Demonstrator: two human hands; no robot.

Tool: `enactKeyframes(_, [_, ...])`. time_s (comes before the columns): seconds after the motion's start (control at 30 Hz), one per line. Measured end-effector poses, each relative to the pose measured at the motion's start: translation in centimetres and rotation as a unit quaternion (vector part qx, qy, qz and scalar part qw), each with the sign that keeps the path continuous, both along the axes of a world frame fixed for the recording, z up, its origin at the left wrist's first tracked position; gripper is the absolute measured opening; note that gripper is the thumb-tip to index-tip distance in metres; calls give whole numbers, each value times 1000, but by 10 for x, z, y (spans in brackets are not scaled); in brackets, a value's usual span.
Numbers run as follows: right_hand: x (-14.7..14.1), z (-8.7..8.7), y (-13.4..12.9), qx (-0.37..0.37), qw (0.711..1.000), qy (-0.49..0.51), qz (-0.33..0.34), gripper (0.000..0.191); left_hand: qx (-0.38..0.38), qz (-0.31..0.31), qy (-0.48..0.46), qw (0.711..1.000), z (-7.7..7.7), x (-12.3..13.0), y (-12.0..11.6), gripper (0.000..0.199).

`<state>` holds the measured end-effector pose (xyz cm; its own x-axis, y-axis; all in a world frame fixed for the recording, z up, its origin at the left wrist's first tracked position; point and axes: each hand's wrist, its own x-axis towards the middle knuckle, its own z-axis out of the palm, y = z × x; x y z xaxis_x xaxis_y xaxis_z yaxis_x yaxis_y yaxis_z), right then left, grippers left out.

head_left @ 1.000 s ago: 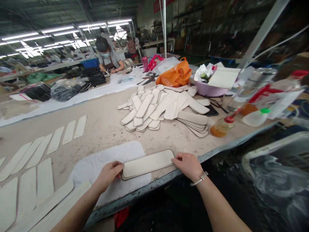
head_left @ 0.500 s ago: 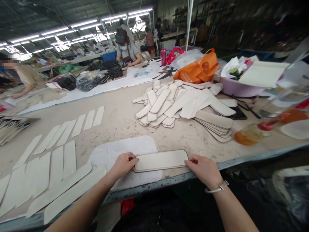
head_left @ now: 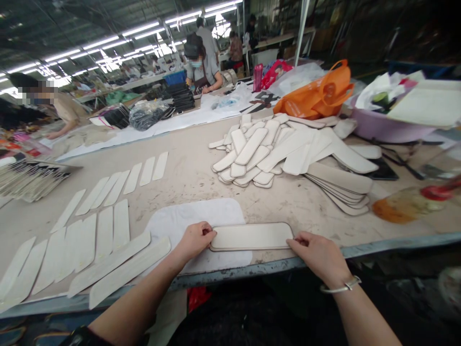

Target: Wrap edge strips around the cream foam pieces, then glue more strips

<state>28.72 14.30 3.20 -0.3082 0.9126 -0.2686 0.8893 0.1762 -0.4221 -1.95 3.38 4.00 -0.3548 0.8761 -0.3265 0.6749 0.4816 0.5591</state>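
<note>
A long off-white strip (head_left: 252,236) with rounded corners and a dark edge lies level near the table's front edge, partly over a white cloth (head_left: 194,211). My left hand (head_left: 200,239) pinches its left end between thumb and fingers. At its right end my right hand (head_left: 317,252) grips the lower corner, thumb on top; a bangle is on that wrist. Left of the cloth, several pale strips (head_left: 120,266) are laid out in rows. Beyond the held strip is a heaped pile of similar strips (head_left: 252,146).
An orange bag (head_left: 309,98) and a purple basin (head_left: 389,126) stand behind the pile. To the right is a bottle of amber liquid (head_left: 399,205). A stack of strips (head_left: 36,180) lies far left. A masked person (head_left: 203,67) works across the table.
The view has shifted, so most things appear farther right, with more of the left side showing. Both hands keep hold of the strip, which looks slightly more level.
</note>
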Motion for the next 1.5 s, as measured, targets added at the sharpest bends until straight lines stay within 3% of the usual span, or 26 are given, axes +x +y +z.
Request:
enactKeyframes(0.13, [0, 1, 0, 1, 1000, 0, -1, 28, 46, 23, -17, 999, -5, -2, -11, 21])
enactKeyframes(0.23, [-1, 1, 0, -1, 1000, 1, 1, 29, 96, 24, 41, 994, -7, -4, -25, 24])
enactKeyframes(0.37, [-2, 2, 0, -3, 1000, -3, 4, 30, 44, -2, 106, 993, -5, -1, -35, 27])
enactKeyframes(0.6, [-2, 2, -1, 0, 1000, -6, 0, 30, -36, -47, 179, 982, -2, 2, -20, 26])
enactKeyframes(0.83, [-3, 4, -1, -12, 1000, -12, 3, 30, -33, -79, 130, 988, -3, -4, -14, 21])
enactKeyframes(1.3, [-5, 2, -1, 7, 1000, 12, -3, 25, -38, -88, 94, 991, -11, -12, -9, 18])
enactKeyframes(1.5, [-5, 1, -1, 4, 1000, 13, -7, 22, -62, -76, 57, 994, -6, -9, -7, 17])
